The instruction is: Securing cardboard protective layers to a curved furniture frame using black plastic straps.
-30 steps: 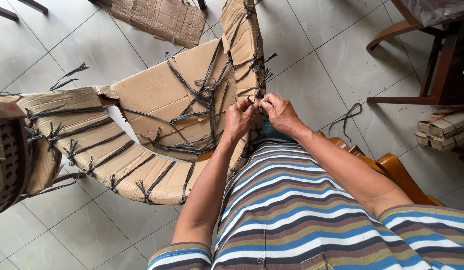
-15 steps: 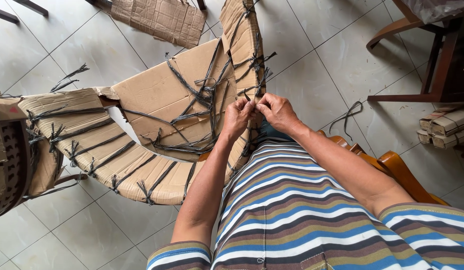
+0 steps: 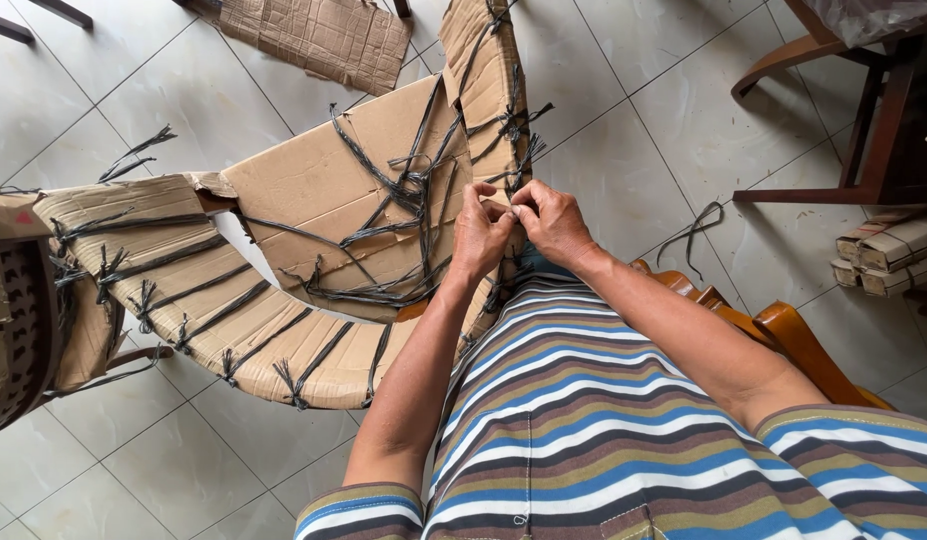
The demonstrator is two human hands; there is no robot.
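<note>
Cardboard-wrapped chair frame (image 3: 314, 240) bound with black plastic string (image 3: 404, 190) stands on the tiled floor (image 3: 624, 120), where left hand (image 3: 481, 232) and right hand (image 3: 552, 222) pinch a string end together, seemingly knotting wrapping tight.

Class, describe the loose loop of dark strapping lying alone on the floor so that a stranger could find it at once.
Start at the big curved cardboard-wrapped piece of furniture bound with dark plastic straps, where the left hand and right hand meet. Look to the right across the pale tiled floor towards the dark wooden chair legs. The loose strap loop lies there, tied to nothing, unlike the knotted straps on the cardboard.
</note>
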